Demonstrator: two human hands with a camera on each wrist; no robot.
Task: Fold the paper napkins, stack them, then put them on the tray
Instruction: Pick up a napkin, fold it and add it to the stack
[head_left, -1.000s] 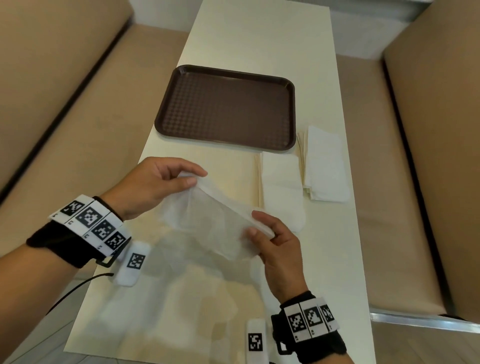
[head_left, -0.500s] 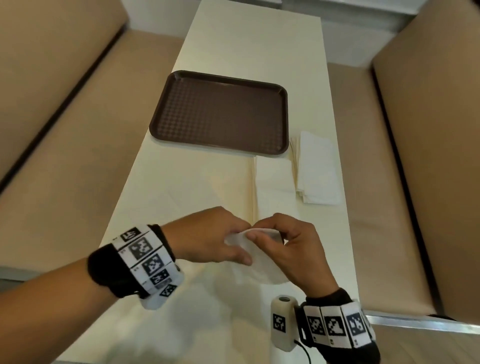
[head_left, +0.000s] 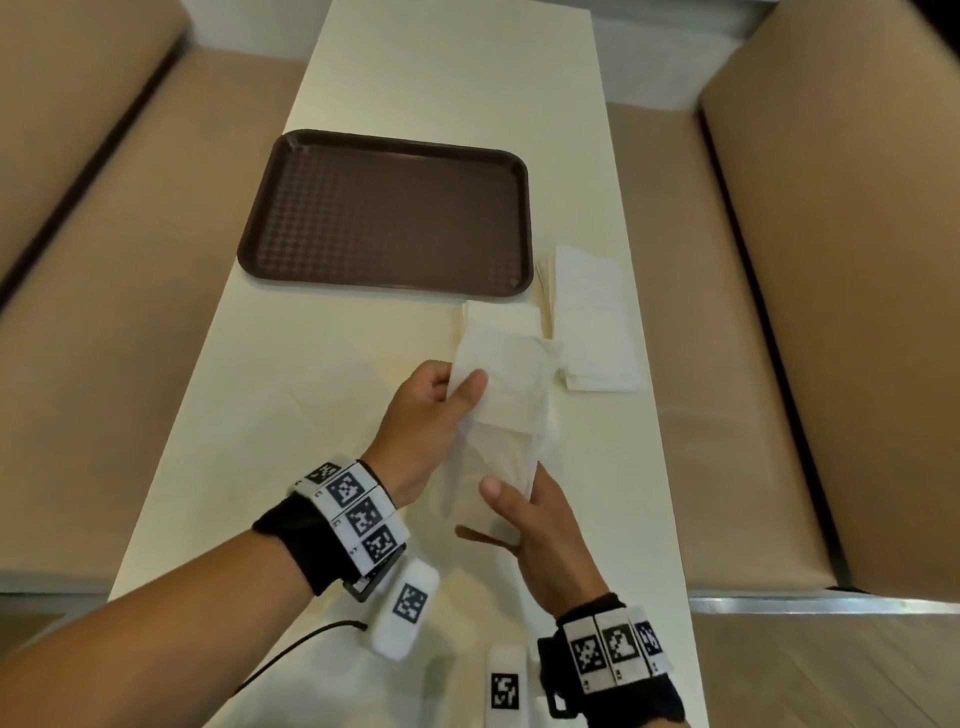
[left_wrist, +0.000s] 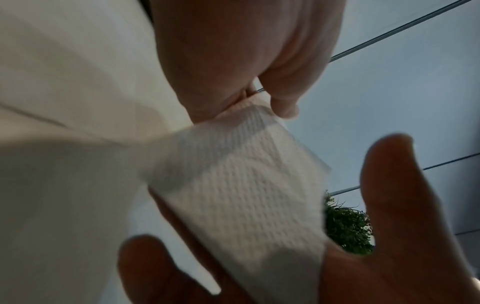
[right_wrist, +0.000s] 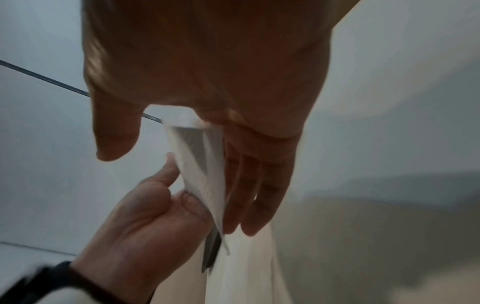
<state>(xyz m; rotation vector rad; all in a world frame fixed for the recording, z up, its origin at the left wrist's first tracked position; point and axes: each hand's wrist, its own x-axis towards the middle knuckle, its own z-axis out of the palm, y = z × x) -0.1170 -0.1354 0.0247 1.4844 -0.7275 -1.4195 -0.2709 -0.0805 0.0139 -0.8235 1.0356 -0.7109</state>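
2 hands hold 1 napkin (head_left: 506, 384) above the table (head_left: 311, 395) in the head view, nearer than the tray (head_left: 387, 213): the left hand (head_left: 431, 410) pinches its far end by thumb and fingers, the right hand (head_left: 540, 525) grips its near end, and 2 napkin piles (head_left: 592, 322) lie right of the tray's near corner. From the left wrist, the left thumb and fingers clamp the embossed sheet (left_wrist: 241, 197). From the right wrist, the right hand's (right_wrist: 207, 82) fingers lie fairly straight along the napkin (right_wrist: 205, 170), thumb apart, while the left hand (right_wrist: 145, 222) pinches the other end.
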